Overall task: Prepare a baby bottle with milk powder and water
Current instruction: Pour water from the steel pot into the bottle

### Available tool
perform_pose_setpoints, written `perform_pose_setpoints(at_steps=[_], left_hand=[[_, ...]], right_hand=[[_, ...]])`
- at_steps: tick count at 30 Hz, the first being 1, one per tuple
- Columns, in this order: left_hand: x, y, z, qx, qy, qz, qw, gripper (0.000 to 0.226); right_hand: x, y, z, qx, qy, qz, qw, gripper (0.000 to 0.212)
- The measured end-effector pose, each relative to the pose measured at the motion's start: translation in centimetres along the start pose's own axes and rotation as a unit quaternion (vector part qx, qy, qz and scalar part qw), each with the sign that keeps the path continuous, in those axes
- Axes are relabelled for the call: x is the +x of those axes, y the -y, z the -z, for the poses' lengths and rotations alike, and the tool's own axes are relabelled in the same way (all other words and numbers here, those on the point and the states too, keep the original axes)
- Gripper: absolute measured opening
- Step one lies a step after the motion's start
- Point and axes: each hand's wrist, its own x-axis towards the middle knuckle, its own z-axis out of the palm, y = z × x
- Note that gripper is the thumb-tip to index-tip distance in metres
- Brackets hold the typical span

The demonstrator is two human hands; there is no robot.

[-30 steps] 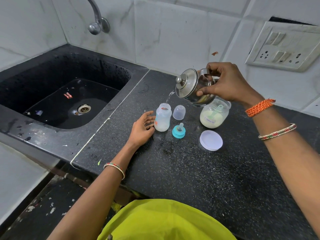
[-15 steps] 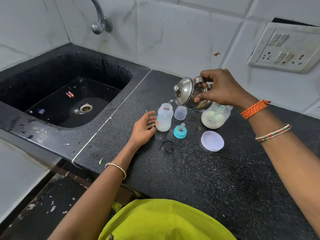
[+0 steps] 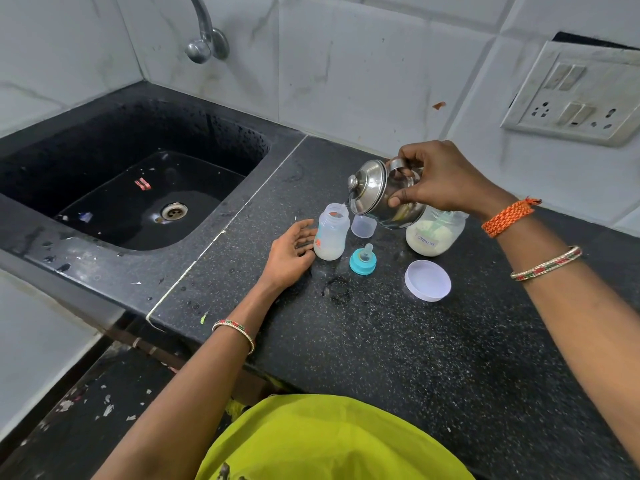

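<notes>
Across the frame's middle, on the black table, the right grip curls round a tilted steel pot, its spout at the rim of the upright bottle just lower-left. Nearer, the left grip lies slack-fingered, touching the bottle's side.

home kitchen, black speckled stone table, sunken black sink with drain, wall tap, white marble-look wall tiles, switch-and-socket plate on wall
</notes>
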Motion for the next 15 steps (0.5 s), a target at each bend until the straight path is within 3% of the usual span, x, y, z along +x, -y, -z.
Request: perform_pose_setpoints(at_steps=[15], left_hand=[[-0.13, -0.2, -0.06, 0.005, 0.005, 0.001, 1.0, 0.047]], right_hand=[[0.2, 0.82, 0.21, -0.008, 0.044, -0.016, 0.999, 0.044]])
